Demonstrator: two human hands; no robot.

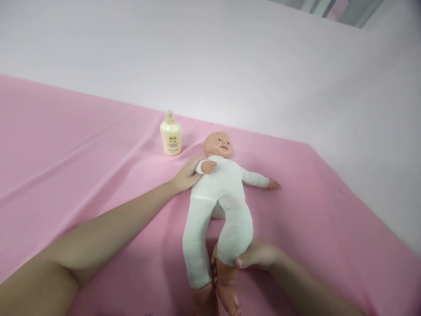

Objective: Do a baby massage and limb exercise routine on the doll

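A baby doll (226, 180) lies on its back in a white bodysuit, its head toward the far side and its brown feet toward me. My left hand (188, 175) holds the doll's upper body beside its bent arm; most of those fingers are hidden by the doll's arm and shoulder. Lower down, my right hand (258, 254) is wrapped around the doll's lower leg just above the foot, thumb in front and fingertips showing on the inner side. The doll's other arm stretches out to the right, touched by neither hand.
A cream pump bottle (171, 137) stands upright beyond my left hand, left of the doll's head. Pink cloth (98, 131) with a few creases covers the surface. Behind its far edge is a white wall or backdrop (197, 52), with grey panels (351, 13) at the top right.
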